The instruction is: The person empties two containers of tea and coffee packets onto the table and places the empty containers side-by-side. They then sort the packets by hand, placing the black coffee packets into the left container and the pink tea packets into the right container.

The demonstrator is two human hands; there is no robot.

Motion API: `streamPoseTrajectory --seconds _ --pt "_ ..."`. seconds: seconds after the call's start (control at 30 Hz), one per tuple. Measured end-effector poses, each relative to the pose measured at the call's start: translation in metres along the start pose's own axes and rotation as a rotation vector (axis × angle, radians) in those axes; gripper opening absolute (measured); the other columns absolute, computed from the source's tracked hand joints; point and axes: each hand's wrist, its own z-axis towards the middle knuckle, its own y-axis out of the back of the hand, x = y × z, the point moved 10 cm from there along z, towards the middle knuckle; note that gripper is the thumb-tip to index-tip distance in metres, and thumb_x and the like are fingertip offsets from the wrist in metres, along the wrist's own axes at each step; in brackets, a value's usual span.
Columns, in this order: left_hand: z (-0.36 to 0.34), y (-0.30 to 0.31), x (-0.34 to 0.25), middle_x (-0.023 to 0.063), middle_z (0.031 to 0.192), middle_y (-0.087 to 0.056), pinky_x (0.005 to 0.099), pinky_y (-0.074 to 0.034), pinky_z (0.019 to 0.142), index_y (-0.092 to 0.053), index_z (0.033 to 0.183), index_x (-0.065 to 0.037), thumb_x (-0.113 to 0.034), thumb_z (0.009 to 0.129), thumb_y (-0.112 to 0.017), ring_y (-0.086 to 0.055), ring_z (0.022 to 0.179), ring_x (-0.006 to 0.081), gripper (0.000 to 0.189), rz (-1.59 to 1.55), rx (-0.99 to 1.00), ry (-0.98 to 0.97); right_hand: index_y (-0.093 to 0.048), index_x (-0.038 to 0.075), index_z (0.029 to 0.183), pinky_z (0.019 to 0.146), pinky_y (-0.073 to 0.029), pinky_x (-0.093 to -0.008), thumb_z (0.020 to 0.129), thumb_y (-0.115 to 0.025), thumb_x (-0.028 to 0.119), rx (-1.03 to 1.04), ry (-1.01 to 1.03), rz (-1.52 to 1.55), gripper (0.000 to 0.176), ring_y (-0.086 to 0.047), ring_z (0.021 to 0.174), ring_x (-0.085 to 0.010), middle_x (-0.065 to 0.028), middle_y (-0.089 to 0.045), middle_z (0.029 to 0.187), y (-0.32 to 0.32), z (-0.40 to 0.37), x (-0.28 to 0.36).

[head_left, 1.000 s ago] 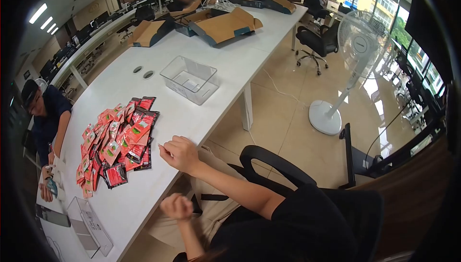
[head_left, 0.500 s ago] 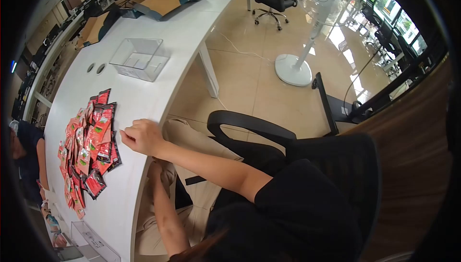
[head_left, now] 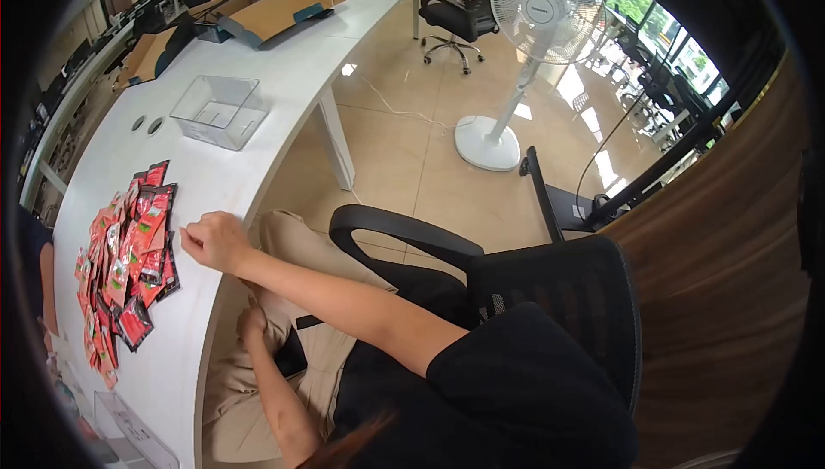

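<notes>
My right hand [head_left: 215, 241] rests on the edge of the white table [head_left: 191, 336], its fingers curled into a loose fist with nothing showing in them. Close beside its knuckles lies a heap of small red and black packets [head_left: 129, 254], shiny and piled over one another. Down in my lap, below the table edge, is my left hand [head_left: 252, 325], lying against the beige trousers. Its fingers are mostly hidden and I cannot tell how they are held.
Beyond the packets stands a clear plastic box [head_left: 222, 117], near two round holes in the tabletop. Opened cardboard boxes [head_left: 284, 9] lie at the far end, where another person sits. A second clear box [head_left: 129, 426] is at the near end. A white fan [head_left: 537, 18] stands on the floor.
The view has shifted, so the table and packets sit farther left. My left hand shows more clearly from behind the right forearm. My right hand keeps its place by the packets.
</notes>
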Motion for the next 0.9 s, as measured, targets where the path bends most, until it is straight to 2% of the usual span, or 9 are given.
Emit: streamPoseTrajectory --seconds 0.17,0.37,0.67,0.77,0.87,0.9 --pt "-0.003 -0.019 -0.007 0.0302 0.112 -0.064 0.0474 -0.046 0.097 -0.067 0.107 0.007 -0.047 0.102 -0.019 -0.061 0.109 0.0423 0.073 0.012 -0.045 -0.065 -0.052 0.007 0.051 0.047 -0.044 -0.0426 0.081 -0.066 0.016 0.023 0.001 -0.023 0.034 -0.055 0.047 -0.0303 -0.0118 -0.053 0.049 0.000 0.002 0.001" --pt "-0.028 -0.040 -0.034 0.0300 0.113 -0.063 0.0477 -0.046 0.097 -0.067 0.108 0.006 -0.041 0.102 -0.023 -0.060 0.109 0.0434 0.065 0.022 0.012 -0.195 -0.053 0.007 0.051 0.046 -0.044 -0.0426 0.083 -0.064 0.016 0.069 -0.008 -0.036 0.035 -0.056 0.047 -0.0303 -0.0122 -0.054 0.050 -0.006 0.002 -0.002" --pt "-0.012 -0.056 -0.047 0.0285 0.113 -0.064 0.0482 -0.046 0.096 -0.067 0.109 0.002 -0.042 0.101 -0.028 -0.062 0.107 0.0418 0.059 0.030 -0.072 -0.222 -0.053 0.006 0.052 0.047 -0.043 -0.0420 0.085 -0.064 0.016 0.055 0.058 0.007 0.035 -0.053 0.046 -0.0307 -0.0122 -0.052 0.049 -0.003 0.004 0.007" --pt "-0.026 -0.042 -0.060 0.0257 0.105 -0.067 0.0469 -0.049 0.090 -0.066 0.104 0.000 -0.033 0.099 -0.043 -0.064 0.101 0.0397 0.041 -0.095 -0.160 -0.290 -0.052 0.006 0.052 0.047 -0.042 -0.0424 0.084 -0.064 0.015 0.061 0.062 0.010 0.035 -0.053 0.046 -0.0308 -0.0126 -0.051 0.049 -0.005 0.003 0.006" --pt "-0.054 0.001 -0.064 0.0231 0.096 -0.069 0.0446 -0.051 0.080 -0.063 0.100 -0.001 -0.021 0.093 -0.057 -0.067 0.091 0.0379 0.022 -0.550 -0.326 -0.430 -0.052 0.006 0.052 0.047 -0.042 -0.0423 0.084 -0.065 0.015 0.068 0.045 -0.002 0.036 -0.053 0.046 -0.0307 -0.0129 -0.050 0.048 -0.005 0.003 0.004" --pt "-0.066 0.018 -0.062 0.0226 0.094 -0.069 0.0441 -0.051 0.077 -0.063 0.099 -0.001 -0.018 0.092 -0.058 -0.067 0.088 0.0376 0.020 -0.551 -0.427 -0.448 -0.052 0.006 0.052 0.047 -0.041 -0.0422 0.084 -0.065 0.015 0.059 0.039 0.004 0.036 -0.053 0.046 -0.0307 -0.0128 -0.050 0.048 -0.004 0.003 0.005"
